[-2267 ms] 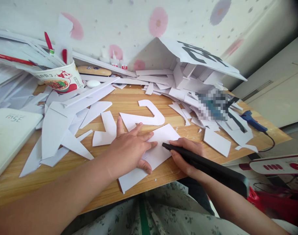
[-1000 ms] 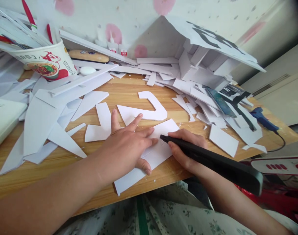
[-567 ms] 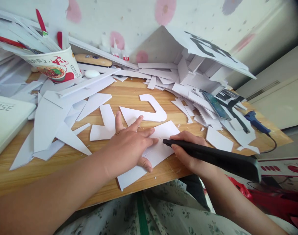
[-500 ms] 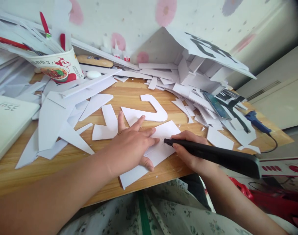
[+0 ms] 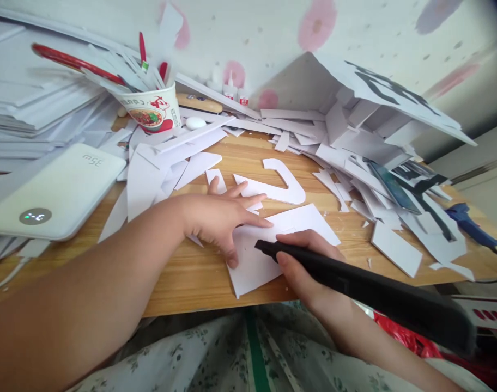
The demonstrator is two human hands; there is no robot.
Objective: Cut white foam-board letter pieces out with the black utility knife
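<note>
A: What is seen behind the wooden table (image 5: 191, 280)?

B: A pale wall (image 5: 265, 32) marked with pink and grey flower-like spots. Along the table's far edge, white strips, small bottles (image 5: 236, 95) and a paper cup (image 5: 154, 111) filled with thin pieces are seen. Towards the far right corner, a white board structure (image 5: 355, 122) is surrounded by offcuts (image 5: 342, 163).

A: Where is the white sheet (image 5: 256, 267) placed?

B: It is laid flat beside the near edge, around the middle. A hook-shaped cutout (image 5: 291, 188) is set just beyond it, apart from it.

A: How are the hands held?

B: They are kept apart. The left hand (image 5: 222, 218) is spread open, with its thumb and a fingertip placed at the sheet. By the right hand (image 5: 305, 261), a black tool (image 5: 355, 277) is gripped between thumb and fingers. Its tip is pointed at the sheet's surface; whether contact is made cannot be told.

A: And at the sides?

B: On the left, a white power bank (image 5: 64, 185) is connected to a cable (image 5: 9, 277). By the right edge, a blue corded tool (image 5: 473, 223) is laid.
</note>
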